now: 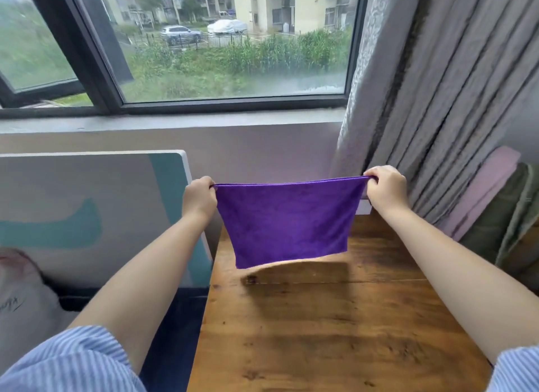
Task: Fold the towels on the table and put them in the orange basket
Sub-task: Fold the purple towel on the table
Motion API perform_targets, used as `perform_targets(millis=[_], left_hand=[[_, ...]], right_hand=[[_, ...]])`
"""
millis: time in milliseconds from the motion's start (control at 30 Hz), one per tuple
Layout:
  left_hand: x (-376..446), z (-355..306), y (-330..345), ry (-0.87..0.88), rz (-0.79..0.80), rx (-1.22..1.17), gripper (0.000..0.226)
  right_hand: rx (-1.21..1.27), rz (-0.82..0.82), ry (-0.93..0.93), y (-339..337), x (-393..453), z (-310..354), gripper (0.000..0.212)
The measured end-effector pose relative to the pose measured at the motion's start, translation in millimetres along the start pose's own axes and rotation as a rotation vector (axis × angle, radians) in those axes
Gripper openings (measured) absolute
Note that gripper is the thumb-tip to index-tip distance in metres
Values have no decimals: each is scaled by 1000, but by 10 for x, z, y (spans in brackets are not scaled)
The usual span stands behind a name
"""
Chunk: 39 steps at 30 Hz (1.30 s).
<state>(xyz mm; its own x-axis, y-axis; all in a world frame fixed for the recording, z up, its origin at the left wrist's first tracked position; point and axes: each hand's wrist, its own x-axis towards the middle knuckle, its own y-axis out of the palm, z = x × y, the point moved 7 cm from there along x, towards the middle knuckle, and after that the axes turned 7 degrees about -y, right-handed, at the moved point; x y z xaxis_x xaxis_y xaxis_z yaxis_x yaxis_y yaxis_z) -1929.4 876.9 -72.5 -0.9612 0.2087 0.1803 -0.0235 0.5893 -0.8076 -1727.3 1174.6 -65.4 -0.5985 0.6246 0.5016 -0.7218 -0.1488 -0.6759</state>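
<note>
A purple towel (287, 222) hangs stretched in the air above the wooden table (335, 327). My left hand (199, 197) pinches its upper left corner and my right hand (386, 187) pinches its upper right corner. The top edge is pulled taut between them. The towel's lower edge hangs free just above the tabletop and casts a shadow on the wood. No orange basket is in view.
A grey curtain (437, 85) hangs at the right, with folded pink and green fabrics (501, 216) stacked beside the table. A white and teal board (87, 210) leans at the left below the window (227, 41). A pillow (20, 298) lies at the lower left.
</note>
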Motion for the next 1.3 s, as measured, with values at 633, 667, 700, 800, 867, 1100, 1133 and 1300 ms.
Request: perform_targets(millis=[633, 667, 700, 800, 867, 1100, 1133, 1300], left_hand=[[-1674, 1169, 1248, 494, 690, 753, 26], [-1816, 1243, 1321, 508, 721, 786, 26], [-1954, 1328, 1390, 521, 746, 818, 25], [-2331, 1576, 1554, 519, 810, 924, 26], [-2559, 1711, 1640, 530, 855, 983, 25], [-2993, 1968, 1782, 512, 944, 1054, 31], [-3037, 2006, 1806, 512, 958, 1057, 32], [-3209, 2103, 1933, 518, 1039, 1022, 34]], right_hand=[[-279, 595, -465, 617, -2172, -971, 31], [-303, 646, -451, 642, -2382, -1037, 29], [-327, 687, -444, 671, -2575, -1073, 27], [-399, 813, -391, 721, -3167, -1212, 36], [-450, 871, -377, 756, -3471, -1254, 42], [-521, 841, -406, 845, -3857, -1202, 48], [-522, 844, -404, 870, -3901, -1228, 48], [-546, 880, -415, 932, -4038, -1303, 49]])
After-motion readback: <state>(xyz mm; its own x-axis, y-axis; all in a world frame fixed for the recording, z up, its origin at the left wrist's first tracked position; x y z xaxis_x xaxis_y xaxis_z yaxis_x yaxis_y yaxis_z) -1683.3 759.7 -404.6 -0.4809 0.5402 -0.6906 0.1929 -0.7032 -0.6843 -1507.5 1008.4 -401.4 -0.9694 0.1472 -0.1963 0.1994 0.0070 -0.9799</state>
